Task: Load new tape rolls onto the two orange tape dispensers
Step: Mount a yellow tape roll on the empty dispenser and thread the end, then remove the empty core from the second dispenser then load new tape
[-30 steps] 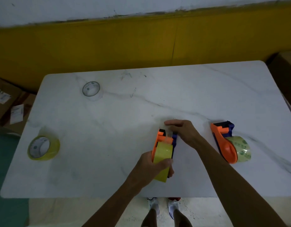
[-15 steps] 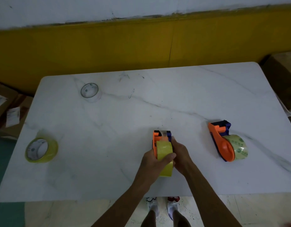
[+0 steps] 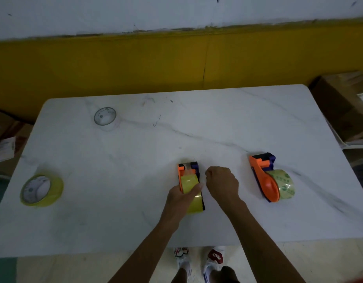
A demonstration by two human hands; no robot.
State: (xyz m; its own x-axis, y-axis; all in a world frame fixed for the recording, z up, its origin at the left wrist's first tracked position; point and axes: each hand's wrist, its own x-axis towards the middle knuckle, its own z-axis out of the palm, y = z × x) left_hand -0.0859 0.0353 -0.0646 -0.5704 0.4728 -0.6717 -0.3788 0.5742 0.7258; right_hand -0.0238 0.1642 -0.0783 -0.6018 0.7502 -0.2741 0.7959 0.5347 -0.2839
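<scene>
An orange and blue tape dispenser (image 3: 187, 170) stands near the table's front middle with a yellow tape roll (image 3: 191, 188) mounted in it. My left hand (image 3: 181, 198) grips that roll and dispenser from the left. Just to its right, my right hand (image 3: 222, 183) is curled into a loose fist, holding nothing that I can see. A second orange dispenser (image 3: 262, 176) lies on its side at the right with a clear tape roll (image 3: 283, 186) on it. A loose yellow roll (image 3: 41, 189) sits at the left edge, a clear roll (image 3: 106, 117) at the back left.
The white marble table (image 3: 197, 129) stands against a yellow and white wall. Cardboard boxes (image 3: 343, 105) lie on the floor to the right, and more boxes (image 3: 5, 139) to the left. My shoes (image 3: 199, 260) show below the front edge.
My right hand has come off the dispenser's right side and moved a little to the right. A strip of tape now lies over the dispenser's front end. My left hand keeps its hold.
</scene>
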